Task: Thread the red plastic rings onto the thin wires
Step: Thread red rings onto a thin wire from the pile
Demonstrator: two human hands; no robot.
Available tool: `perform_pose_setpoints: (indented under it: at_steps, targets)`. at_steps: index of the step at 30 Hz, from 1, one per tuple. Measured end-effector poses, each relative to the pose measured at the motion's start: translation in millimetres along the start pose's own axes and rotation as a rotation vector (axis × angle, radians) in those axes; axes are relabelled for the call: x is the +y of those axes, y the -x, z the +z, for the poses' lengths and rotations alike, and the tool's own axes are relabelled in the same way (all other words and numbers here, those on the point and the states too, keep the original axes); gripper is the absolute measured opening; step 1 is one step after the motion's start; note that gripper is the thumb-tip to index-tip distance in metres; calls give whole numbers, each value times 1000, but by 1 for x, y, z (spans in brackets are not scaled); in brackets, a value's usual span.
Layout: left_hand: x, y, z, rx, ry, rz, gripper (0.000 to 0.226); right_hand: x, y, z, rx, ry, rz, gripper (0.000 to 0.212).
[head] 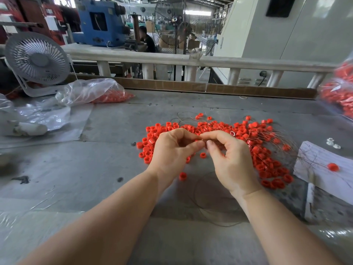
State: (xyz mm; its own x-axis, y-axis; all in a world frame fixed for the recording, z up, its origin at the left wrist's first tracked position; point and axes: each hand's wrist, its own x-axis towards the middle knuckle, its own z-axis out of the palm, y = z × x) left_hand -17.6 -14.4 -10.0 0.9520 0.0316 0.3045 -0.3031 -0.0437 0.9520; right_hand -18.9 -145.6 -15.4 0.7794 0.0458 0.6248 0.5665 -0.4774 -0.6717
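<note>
Hands: your left hand [172, 150] and right hand [227, 155] pinch fingertips together; what they hold is hidden.
Risk: thin metal wires [267, 134] could snag loose red plastic rings [254, 131].

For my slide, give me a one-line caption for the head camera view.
Left hand and right hand meet fingertip to fingertip above a pile of red plastic rings and thin wires.

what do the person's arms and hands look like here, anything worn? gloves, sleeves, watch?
Nothing worn that the head view shows. The left hand and right hand are bare, with no gloves, rings or tape. Both forearms are bare up to the bottom edge of the frame, with no sleeves, watch or wristband. Fingernails are short and unpainted.
</note>
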Motion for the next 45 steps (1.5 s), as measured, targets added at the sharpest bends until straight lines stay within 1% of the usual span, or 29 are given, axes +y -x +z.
perform_pose_setpoints:
  at_steps: [4,6,9,12,15,18,24,30,36,38,42,45]
  targets:
    - [-1,1,1,2,18,4,6,-1,0,0,5,-13,5,22]
    - [-1,2,2,-30,74,-18,12,1,-1,0,11,-15,8,18]
    - [-2,2,3,-88,158,-65,27,4,-2,-3,20,-8,28,18]
    - [-2,2,3,-112,197,-90,28,5,-2,-4,19,-19,40,17]
    - [-3,2,1,-93,170,-90,20,3,-2,-3,11,-15,21,19]
    - [-3,1,0,-78,150,-92,5,2,-2,-2,-1,-9,7,20]
    - [-2,-1,-1,-37,63,-46,16,1,-1,0,-5,-12,-24,18]
    - [-1,1,2,13,-8,44,14,0,-1,-1,14,-47,0,19]
    - [2,4,2,-43,-4,82,22,-1,-3,-2,28,-96,10,31]
    - [2,4,2,-39,-9,95,22,0,-2,-2,29,-93,9,32]
    - [2,4,3,-19,-10,99,11,1,-2,-3,14,-59,-6,27]
    - [0,3,3,-21,2,83,11,2,-2,-3,6,-42,4,25]
